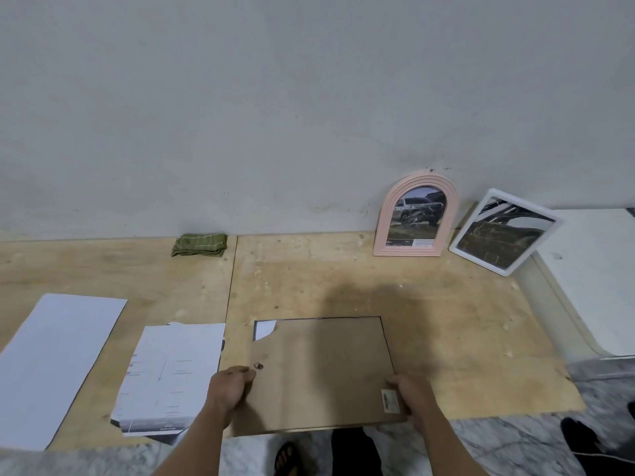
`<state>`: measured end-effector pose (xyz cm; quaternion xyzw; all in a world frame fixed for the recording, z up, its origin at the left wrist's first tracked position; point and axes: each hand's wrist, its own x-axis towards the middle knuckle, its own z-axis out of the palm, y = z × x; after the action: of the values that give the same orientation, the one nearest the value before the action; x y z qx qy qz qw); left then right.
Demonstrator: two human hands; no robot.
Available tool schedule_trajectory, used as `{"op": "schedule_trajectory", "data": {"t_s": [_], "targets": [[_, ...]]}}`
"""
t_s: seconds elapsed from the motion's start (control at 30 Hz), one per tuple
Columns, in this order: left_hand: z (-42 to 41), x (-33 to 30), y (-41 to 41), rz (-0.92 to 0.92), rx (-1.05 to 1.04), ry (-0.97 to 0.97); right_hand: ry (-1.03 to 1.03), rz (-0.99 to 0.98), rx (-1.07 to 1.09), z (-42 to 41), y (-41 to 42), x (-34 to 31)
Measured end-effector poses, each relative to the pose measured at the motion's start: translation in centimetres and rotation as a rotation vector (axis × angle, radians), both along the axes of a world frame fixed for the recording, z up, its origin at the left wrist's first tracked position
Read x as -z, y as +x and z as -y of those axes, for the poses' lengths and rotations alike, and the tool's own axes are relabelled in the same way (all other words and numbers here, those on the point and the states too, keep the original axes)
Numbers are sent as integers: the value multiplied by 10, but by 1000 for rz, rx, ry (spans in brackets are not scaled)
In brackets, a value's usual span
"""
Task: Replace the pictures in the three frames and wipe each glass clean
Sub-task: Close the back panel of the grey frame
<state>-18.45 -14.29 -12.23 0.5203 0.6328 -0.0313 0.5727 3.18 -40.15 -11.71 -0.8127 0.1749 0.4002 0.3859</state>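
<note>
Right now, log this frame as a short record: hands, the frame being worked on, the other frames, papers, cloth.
left hand: grips the left edge of the face-down frame
right hand: grips its near right corner
face-down frame: brown backing up, far left corner of backing torn, white paper showing there
pink frame: arched, upright against the wall, car picture inside
white frame: tilted, leaning right of the pink frame
papers: blank sheet far left; printed sheet beside the face-down frame
cloth: green, folded, by the wall

Three frames (321, 372) (415, 216) (504, 231) (one face-down), two loose sheets (55, 365) (171, 376), one cloth (200, 245).
</note>
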Motion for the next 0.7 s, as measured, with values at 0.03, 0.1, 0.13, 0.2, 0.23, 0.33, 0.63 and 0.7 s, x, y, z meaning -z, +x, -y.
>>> {"op": "schedule_trajectory", "data": {"t_s": [0.03, 0.1, 0.13, 0.2, 0.23, 0.33, 0.63, 0.7], "targets": [[-1, 2, -2, 24, -11, -47, 21, -11, 32, 2, 1, -1], [1, 2, -3, 58, -24, -111, 45, -15, 56, 4, 3, -2], [2, 1, -3, 71, -29, -128, 56, -11, 59, 4, 4, -3], [3, -2, -1, 94, -26, -148, 78, -1, 62, 4, 6, -4], [4, -3, -1, 102, -21, -149, 86, -2, 62, 4, 6, -6], [2, -3, 3, 106, -45, -125, 132, -36, 65, 4, 6, -10], [-4, -7, 8, 144, -36, -117, 212, -80, 67, -1, 13, -21], [-5, -12, 3, 209, 16, -229, 200, -20, 119, -4, 16, -22]]}}
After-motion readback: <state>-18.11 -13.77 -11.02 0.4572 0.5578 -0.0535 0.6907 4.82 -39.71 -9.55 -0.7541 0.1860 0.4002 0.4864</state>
